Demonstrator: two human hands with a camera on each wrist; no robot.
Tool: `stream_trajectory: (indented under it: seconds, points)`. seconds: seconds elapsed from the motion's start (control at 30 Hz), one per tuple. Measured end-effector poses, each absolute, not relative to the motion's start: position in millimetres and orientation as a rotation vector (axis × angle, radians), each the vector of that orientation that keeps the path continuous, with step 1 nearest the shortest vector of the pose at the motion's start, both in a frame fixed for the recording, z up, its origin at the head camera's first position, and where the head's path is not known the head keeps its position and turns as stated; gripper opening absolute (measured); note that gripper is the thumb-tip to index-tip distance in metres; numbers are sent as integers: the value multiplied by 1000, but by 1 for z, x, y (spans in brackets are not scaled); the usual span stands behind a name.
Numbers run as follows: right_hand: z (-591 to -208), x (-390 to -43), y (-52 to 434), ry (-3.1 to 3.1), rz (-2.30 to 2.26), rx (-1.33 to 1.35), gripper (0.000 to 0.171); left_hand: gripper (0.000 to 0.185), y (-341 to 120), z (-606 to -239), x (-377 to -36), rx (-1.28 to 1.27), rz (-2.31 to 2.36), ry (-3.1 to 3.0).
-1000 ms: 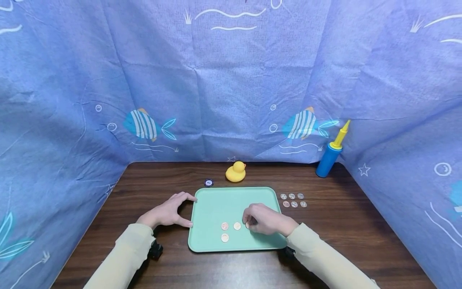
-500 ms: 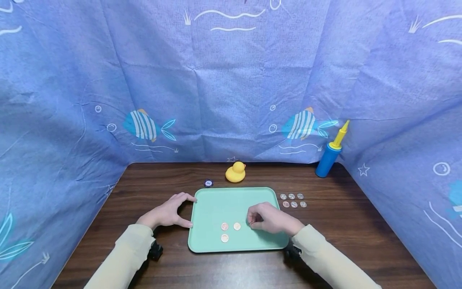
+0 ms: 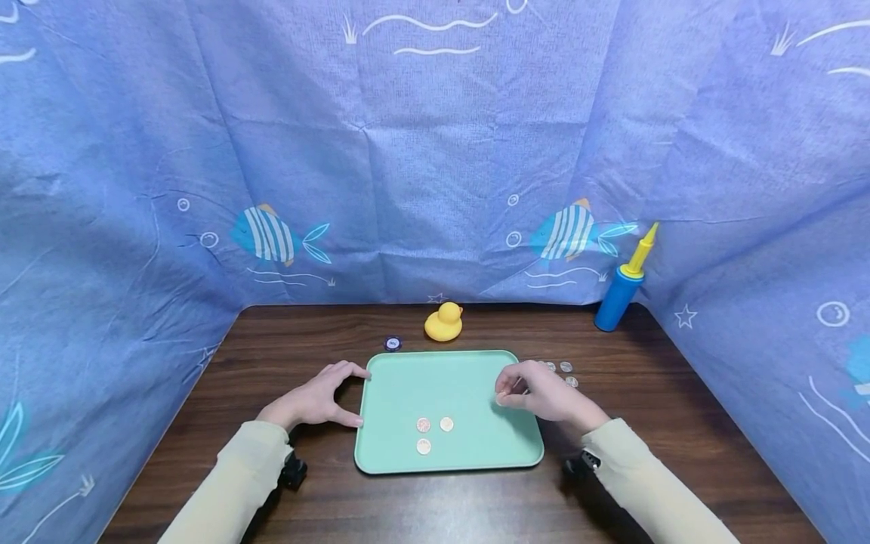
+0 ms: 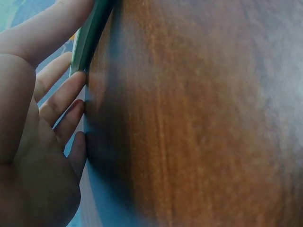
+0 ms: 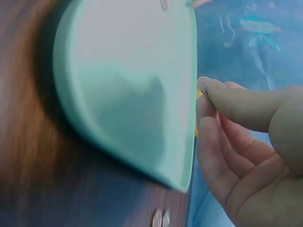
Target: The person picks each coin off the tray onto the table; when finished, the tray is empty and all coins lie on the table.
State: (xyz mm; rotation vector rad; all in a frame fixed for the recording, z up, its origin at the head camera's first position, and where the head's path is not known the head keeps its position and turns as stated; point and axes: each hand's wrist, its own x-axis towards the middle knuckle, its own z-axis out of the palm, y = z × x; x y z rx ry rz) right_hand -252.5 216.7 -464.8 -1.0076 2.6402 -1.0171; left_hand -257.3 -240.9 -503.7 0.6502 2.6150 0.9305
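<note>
Bracing the mint tray (image 3: 408, 378) at its 9 o'clock edge, my left hand (image 3: 314, 402) lies relaxed, fingers straight against the rim. My right hand (image 3: 544, 393) hovers over the 3 o'clock edge, thumb and forefinger pinched; can't tell if there's a coin between them. Three coins (image 3: 430, 433) sit inside at 6. Rubber duck (image 3: 445, 323) and poker chip (image 3: 392, 344) crowd 12 o'clock; smooth wood table (image 3: 680, 423).

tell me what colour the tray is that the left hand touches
Mint green tray; head view shows it best.
</note>
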Motion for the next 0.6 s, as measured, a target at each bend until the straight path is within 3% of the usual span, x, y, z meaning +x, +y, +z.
stream_trajectory:
  seconds: [0.6]
  points:
    - [-472, -251, 289, 2899, -963, -768, 12, 82, -242, -505, -260, 659, 924, 2617]
